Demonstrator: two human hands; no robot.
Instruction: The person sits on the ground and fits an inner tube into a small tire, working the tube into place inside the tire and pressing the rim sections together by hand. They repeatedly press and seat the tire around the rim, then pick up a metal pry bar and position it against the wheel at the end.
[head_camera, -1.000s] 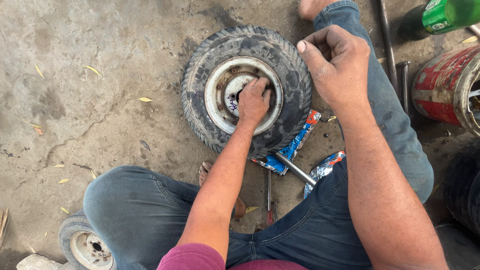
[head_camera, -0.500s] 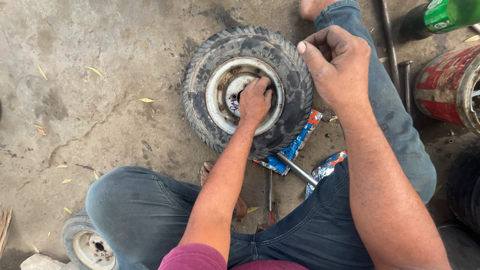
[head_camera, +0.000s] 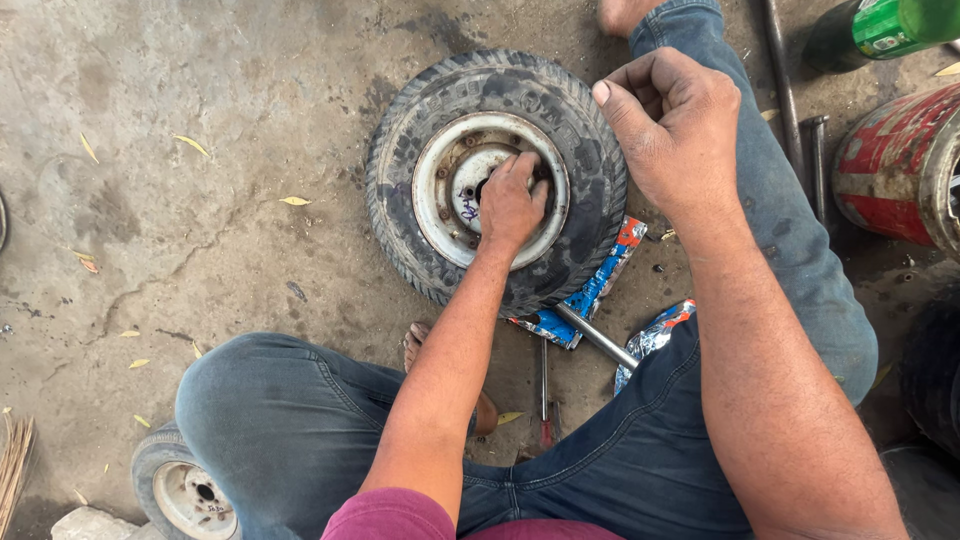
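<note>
A small black tyre (head_camera: 410, 130) on a pale metal rim (head_camera: 440, 195) lies flat on the concrete floor in front of me. My left hand (head_camera: 512, 205) rests inside the rim, its fingers curled over the hub; what they pinch is hidden. My right hand (head_camera: 672, 125) hovers closed in a loose fist above the tyre's right edge and my right knee; whether anything is in it I cannot tell. I sit with jeans-clad legs on both sides of the tyre.
A metal T-wrench (head_camera: 597, 336), a thin screwdriver (head_camera: 544, 385) and torn blue foil wrappers (head_camera: 592, 290) lie between my legs. A red drum (head_camera: 890, 170), a green bottle (head_camera: 885, 25) and metal rods (head_camera: 785, 90) stand right. Another small wheel (head_camera: 185, 485) sits lower left.
My left hand has shifted slightly on the hub. The right hand stays raised in the same place.
</note>
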